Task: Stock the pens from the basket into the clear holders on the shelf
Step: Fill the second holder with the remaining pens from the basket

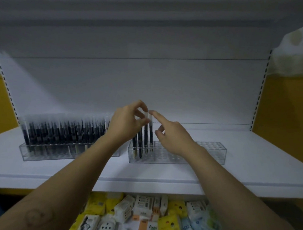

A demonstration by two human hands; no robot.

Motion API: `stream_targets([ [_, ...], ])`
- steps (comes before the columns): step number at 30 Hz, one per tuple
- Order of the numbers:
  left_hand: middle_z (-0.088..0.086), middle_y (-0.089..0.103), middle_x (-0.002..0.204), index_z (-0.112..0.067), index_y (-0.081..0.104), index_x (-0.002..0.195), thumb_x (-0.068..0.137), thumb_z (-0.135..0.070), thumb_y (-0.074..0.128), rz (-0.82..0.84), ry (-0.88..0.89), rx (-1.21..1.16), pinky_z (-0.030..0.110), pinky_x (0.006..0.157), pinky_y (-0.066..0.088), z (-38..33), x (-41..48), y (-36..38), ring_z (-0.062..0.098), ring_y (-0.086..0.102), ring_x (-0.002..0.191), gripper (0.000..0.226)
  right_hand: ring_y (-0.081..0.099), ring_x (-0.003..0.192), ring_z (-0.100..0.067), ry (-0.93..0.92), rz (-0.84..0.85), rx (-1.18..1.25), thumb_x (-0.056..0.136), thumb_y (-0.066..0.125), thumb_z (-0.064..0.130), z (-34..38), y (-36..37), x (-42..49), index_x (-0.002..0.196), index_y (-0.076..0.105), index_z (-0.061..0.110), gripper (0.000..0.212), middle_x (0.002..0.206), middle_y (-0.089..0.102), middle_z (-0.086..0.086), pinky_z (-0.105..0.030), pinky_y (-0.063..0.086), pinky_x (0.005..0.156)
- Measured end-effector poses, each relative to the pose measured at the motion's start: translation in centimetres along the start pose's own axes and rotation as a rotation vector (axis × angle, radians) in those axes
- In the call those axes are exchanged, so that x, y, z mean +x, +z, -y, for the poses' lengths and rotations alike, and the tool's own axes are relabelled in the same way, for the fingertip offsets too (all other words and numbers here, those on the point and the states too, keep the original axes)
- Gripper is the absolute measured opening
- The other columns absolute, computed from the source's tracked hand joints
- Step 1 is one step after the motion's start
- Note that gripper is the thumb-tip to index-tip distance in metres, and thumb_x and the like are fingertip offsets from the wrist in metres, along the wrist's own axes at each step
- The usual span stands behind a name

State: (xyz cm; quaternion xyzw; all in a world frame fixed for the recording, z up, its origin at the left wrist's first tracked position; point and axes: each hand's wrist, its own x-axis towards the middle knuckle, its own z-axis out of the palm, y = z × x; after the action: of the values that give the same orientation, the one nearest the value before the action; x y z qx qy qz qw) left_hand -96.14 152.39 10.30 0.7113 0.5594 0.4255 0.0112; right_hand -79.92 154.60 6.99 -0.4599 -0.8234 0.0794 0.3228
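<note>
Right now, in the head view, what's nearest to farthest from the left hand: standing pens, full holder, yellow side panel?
1. standing pens, pinched by the left hand.
2. full holder, just left.
3. yellow side panel, far right.
</note>
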Motion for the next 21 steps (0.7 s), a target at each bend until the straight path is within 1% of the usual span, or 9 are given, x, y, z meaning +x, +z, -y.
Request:
stream_targets([
  [1,-0.008,0.068,0.096,-0.031,0.054,0.099,0.084,-0.029,0.070,0.013,-0.005,0.012,0.029,0.069,0.056,0.1,0.0,0.2,0.008,0.064,0.076,0.022,0.063,0.076,-0.020,0.008,0.009,-0.005,0.099,0.046,0.022,0.1,0.0,0.0,0.144,0.015,0.052,0.062,0.093,0.067,-0.003,-0.039,0.057,0.076],
  [3,-0.009,0.066,0.101,-0.027,0.056,0.104,0.085,-0.029,0.069,0.012,-0.004,0.033,0.027,0.076,0.051,0.4,-0.1,0.8,0.010,0.062,0.085,0.024,0.064,0.075,-0.023,0.016,0.024,-0.012,0.099,0.045,0.021,0.2,0.1,0.1,0.144,0.013,0.053,0.063,0.091,0.067,-0.006,-0.043,0.058,0.075],
  [6,-0.008,0.062,0.111,-0.025,0.057,0.110,0.086,-0.030,0.068,-0.022,0.020,0.099,0.027,0.084,0.045,1.0,0.3,1.3,0.012,0.057,0.101,0.027,0.064,0.074,-0.024,0.029,0.037,0.000,0.099,0.043,0.018,0.3,0.0,0.1,0.144,0.015,0.051,0.062,0.091,0.066,-0.007,-0.043,0.058,0.073],
  [9,-0.003,0.061,0.114,-0.027,0.059,0.105,0.087,-0.035,0.065,-0.004,-0.021,0.183,0.037,0.093,0.046,1.4,0.7,1.3,0.018,0.056,0.104,0.021,0.064,0.080,-0.023,0.057,0.074,0.023,0.099,0.044,0.018,0.3,-0.1,0.0,0.145,0.024,0.046,0.058,0.093,0.065,-0.006,-0.041,0.057,0.078],
  [12,-0.003,0.062,0.113,-0.029,0.059,0.102,0.088,-0.037,0.064,0.013,-0.035,0.182,0.043,0.095,0.045,1.7,0.6,1.3,0.019,0.056,0.104,0.018,0.064,0.084,-0.024,0.067,0.096,0.022,0.099,0.046,0.019,0.3,-0.1,-0.1,0.147,0.022,0.047,0.060,0.096,0.067,-0.007,-0.040,0.057,0.080],
  [15,-0.004,0.060,0.120,-0.030,0.060,0.109,0.088,-0.039,0.063,0.024,0.014,0.187,0.045,0.101,0.042,1.8,0.0,1.0,0.018,0.054,0.110,0.024,0.063,0.089,-0.021,0.064,0.073,-0.003,0.097,0.052,0.021,0.5,-0.1,-0.4,0.149,0.014,0.047,0.070,0.108,0.065,-0.004,-0.037,0.055,0.083],
  [17,-0.003,0.057,0.127,-0.030,0.057,0.118,0.087,-0.041,0.063,0.016,0.040,0.195,0.046,0.104,0.040,1.7,-0.7,0.5,0.019,0.050,0.117,0.033,0.060,0.100,-0.017,0.061,0.037,-0.033,0.094,0.058,0.027,0.4,0.0,-1.0,0.149,0.006,0.048,0.078,0.123,0.058,0.000,-0.036,0.052,0.089],
  [19,-0.003,0.055,0.130,-0.030,0.055,0.123,0.087,-0.042,0.063,-0.024,0.069,0.188,0.045,0.105,0.038,1.5,-1.8,-0.3,0.020,0.047,0.121,0.039,0.055,0.110,-0.014,0.056,-0.014,-0.035,0.093,0.060,0.031,0.5,0.0,-2.0,0.149,0.008,0.046,0.078,0.131,0.053,0.002,-0.034,0.050,0.093],
  [21,-0.004,0.056,0.128,-0.028,0.056,0.122,0.088,-0.040,0.063,-0.072,0.110,0.198,0.042,0.106,0.037,1.2,-3.6,-1.0,0.020,0.046,0.122,0.037,0.051,0.115,-0.012,0.036,-0.058,-0.041,0.092,0.061,0.033,0.7,-0.1,-3.5,0.149,0.016,0.043,0.074,0.134,0.048,0.005,-0.032,0.046,0.095],
])
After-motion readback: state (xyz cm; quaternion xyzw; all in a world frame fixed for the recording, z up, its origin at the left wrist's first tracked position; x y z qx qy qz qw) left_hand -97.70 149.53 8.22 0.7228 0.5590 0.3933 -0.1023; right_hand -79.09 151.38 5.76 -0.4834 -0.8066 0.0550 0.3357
